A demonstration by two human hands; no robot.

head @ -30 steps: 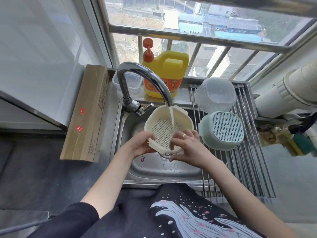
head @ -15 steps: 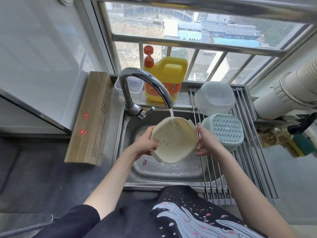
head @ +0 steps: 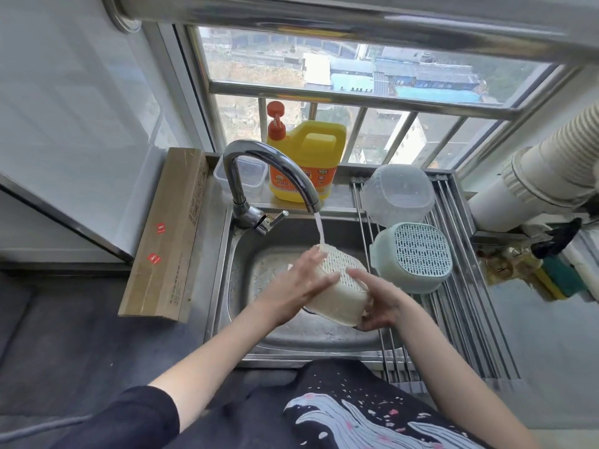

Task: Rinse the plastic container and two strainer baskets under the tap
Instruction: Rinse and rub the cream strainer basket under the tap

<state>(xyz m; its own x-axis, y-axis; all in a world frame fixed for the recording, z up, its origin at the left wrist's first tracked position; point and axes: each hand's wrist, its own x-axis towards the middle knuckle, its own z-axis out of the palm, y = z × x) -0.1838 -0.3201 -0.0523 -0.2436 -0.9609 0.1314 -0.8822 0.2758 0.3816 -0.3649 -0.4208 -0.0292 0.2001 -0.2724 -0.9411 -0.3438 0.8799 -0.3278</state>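
The cream strainer basket (head: pixel 340 288) is held over the sink (head: pixel 240 254), turned bottom-up and tilted so its perforated base faces up toward 12 o'clock, where the stream from the tap (head: pixel 272 166) lands on its far edge. The left hand (head: pixel 301 283) lies against the basket's 9 o'clock side with fingers (head: pixel 312 259) straight and spread, pressing rather than wrapping, the fingertips reaching the wet edge. The right hand (head: pixel 377 299) takes the weight from the 4 o'clock side: its fingers curl around the near corner and under the rim, with one finger laid across the mesh. The basket's long axis runs roughly from 11 o'clock to 5 o'clock, with the open mouth facing down and toward the person, so any turn to bring water inside would likely pivot on the right hand's grip, the nearer and firmer hold. On the drying rack (head: pixel 460 306) at 3 o'clock from the hands, the green strainer basket (head: pixel 413 257) sits upside down, just beside the cream one, and the clear plastic container (head: pixel 397 194) sits inverted behind it at 1 o'clock. Judging by that, 2 of the 3 pieces look finished and this is the last rinse. A yellow detergent bottle (head: pixel 308 160) stands on the ledge behind the tap.
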